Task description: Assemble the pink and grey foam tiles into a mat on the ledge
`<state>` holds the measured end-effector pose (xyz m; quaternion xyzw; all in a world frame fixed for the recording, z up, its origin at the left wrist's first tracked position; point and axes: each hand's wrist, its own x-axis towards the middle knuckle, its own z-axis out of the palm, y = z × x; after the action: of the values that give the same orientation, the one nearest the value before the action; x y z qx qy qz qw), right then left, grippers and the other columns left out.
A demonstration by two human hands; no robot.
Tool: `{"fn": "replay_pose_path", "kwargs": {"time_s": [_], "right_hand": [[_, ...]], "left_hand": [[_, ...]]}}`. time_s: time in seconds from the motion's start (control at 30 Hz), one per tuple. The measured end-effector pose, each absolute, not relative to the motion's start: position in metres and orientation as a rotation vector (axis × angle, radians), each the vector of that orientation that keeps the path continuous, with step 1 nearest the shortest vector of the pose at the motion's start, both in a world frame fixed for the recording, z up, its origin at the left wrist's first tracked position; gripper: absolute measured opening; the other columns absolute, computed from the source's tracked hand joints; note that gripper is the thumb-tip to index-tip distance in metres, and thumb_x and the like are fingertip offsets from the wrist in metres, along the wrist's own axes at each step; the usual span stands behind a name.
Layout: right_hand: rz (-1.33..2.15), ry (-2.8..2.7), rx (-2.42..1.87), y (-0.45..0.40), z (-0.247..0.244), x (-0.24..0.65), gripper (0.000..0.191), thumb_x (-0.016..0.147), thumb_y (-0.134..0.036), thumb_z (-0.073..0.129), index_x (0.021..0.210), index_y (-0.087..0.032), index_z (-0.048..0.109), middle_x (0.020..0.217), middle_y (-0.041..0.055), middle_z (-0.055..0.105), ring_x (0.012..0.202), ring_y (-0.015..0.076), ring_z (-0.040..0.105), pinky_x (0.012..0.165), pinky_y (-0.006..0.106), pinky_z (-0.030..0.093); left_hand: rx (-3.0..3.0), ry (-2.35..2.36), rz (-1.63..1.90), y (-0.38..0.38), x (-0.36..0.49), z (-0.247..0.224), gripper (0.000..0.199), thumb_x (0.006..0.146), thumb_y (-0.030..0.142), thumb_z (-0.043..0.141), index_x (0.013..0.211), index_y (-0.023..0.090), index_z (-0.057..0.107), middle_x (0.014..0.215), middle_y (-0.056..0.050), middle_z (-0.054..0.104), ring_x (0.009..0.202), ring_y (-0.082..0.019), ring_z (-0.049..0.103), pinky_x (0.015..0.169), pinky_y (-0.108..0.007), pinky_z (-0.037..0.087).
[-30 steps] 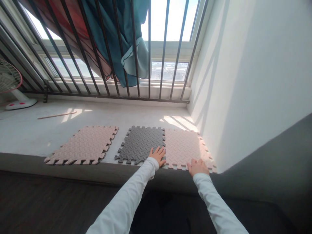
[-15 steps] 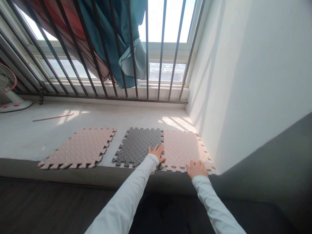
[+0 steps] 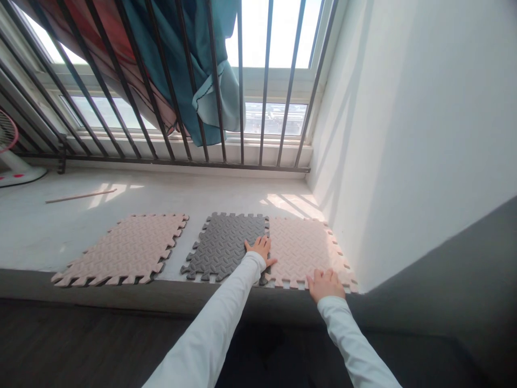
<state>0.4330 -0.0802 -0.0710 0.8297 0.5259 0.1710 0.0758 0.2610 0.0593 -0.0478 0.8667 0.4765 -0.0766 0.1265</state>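
Two foam tiles lie joined on the ledge: a grey tile and, right of it, a pink tile close to the wall. My left hand rests with fingers spread at the seam between them, near the front. At the front edge of the pink tile, toward its right corner, my right hand lies on top with fingers apart and slightly bent. Another pink tile sits to the left, separated from the grey one by a gap.
The pale ledge drops off along its front edge. A thin stick and a fan are at the left. Behind stands a metal railing with curtains. A white wall bounds the right.
The view has shifted slightly, so the left tile, stick and fan appear farther left. Both hands stay at nearly the same spots on the tiles.
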Motion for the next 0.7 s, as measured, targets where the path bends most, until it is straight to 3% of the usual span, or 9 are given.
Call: {"fn": "replay_pose_path", "kwargs": {"time_s": [0.1,0.3,0.47,0.6,0.7], "right_hand": [[0.549,1.564,2.480,-0.081,-0.073,0.433,0.038,0.079,-0.043,0.037,0.090,-0.014,0.059,0.100,0.0213,0.054,0.090,0.0291,0.050,0.070,0.035,0.030],[0.561,1.565,2.476,-0.081,-0.074,0.433,0.039,0.079,-0.044,0.037,0.090,-0.013,0.059,0.102,0.0222,0.054,0.092,0.0294,0.049,0.072,0.035,0.030],[0.586,1.581,2.483,-0.082,-0.075,0.433,0.038,0.079,-0.043,0.037,0.089,-0.012,0.058,0.103,0.0228,0.054,0.094,0.0302,0.049,0.073,0.036,0.031],[0.649,1.594,2.482,-0.083,-0.079,0.434,0.038,0.079,-0.042,0.038,0.088,-0.012,0.058,0.104,0.0240,0.054,0.097,0.0314,0.048,0.075,0.037,0.031],[0.677,1.613,2.484,-0.084,-0.084,0.436,0.039,0.079,-0.042,0.037,0.089,-0.011,0.058,0.105,0.0239,0.054,0.098,0.0326,0.047,0.076,0.038,0.031]], "left_hand": [[2.514,1.382,-0.262,0.069,0.265,-0.051,0.075,0.070,0.061,0.027,0.134,0.025,0.009,0.143,0.003,-0.001,0.128,-0.027,-0.001,0.092,-0.065,0.013],[2.502,1.434,-0.237,0.075,0.269,-0.058,0.065,0.074,0.058,0.021,0.132,0.030,0.016,0.142,0.004,0.007,0.128,-0.027,0.001,0.092,-0.066,0.012],[2.504,1.472,-0.240,0.083,0.277,-0.058,0.068,0.072,0.056,0.028,0.132,0.025,0.019,0.142,0.000,0.013,0.128,-0.027,0.003,0.093,-0.064,0.014],[2.486,1.499,-0.216,0.097,0.286,-0.056,0.075,0.071,0.057,0.029,0.134,0.021,0.012,0.143,0.001,-0.001,0.128,-0.024,-0.001,0.097,-0.057,0.016],[2.464,1.504,-0.232,0.106,0.291,-0.056,0.073,0.072,0.057,0.027,0.134,0.022,0.010,0.142,0.004,-0.001,0.129,-0.022,-0.002,0.099,-0.054,0.015]]}}
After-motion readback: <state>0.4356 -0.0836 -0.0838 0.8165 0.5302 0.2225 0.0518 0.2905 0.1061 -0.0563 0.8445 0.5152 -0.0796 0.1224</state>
